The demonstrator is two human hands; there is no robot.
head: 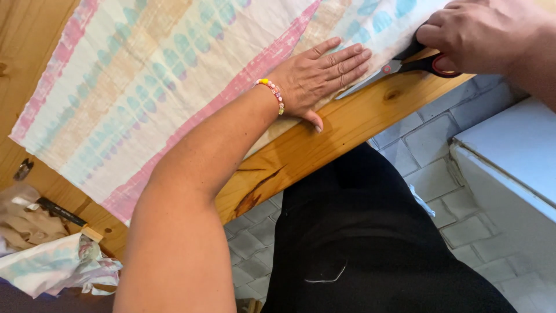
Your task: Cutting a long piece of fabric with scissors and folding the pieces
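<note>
Wooden tabletop point(341, 124) ran slantwise across the head view, with grey floor tiles point(431, 142) below its edge and a white box point(515, 150) at the right. A striped pink, tan and teal cloth point(150, 75) lay flat on the table, reaching its near edge. The left hand point(315, 75), wearing a bead bracelet point(272, 93), pressed flat on the cloth with its fingers spread, holding nothing. The right hand point(480, 35) was closed through the handles of black scissors point(414, 64), the blade at the cloth's edge just beside the left fingertips. The blade might have nicked those fingers, or the cloth might have slipped and skewed the cut. Room was tight by the table edge; cloth scraps point(52, 266) lay at the lower left.
</note>
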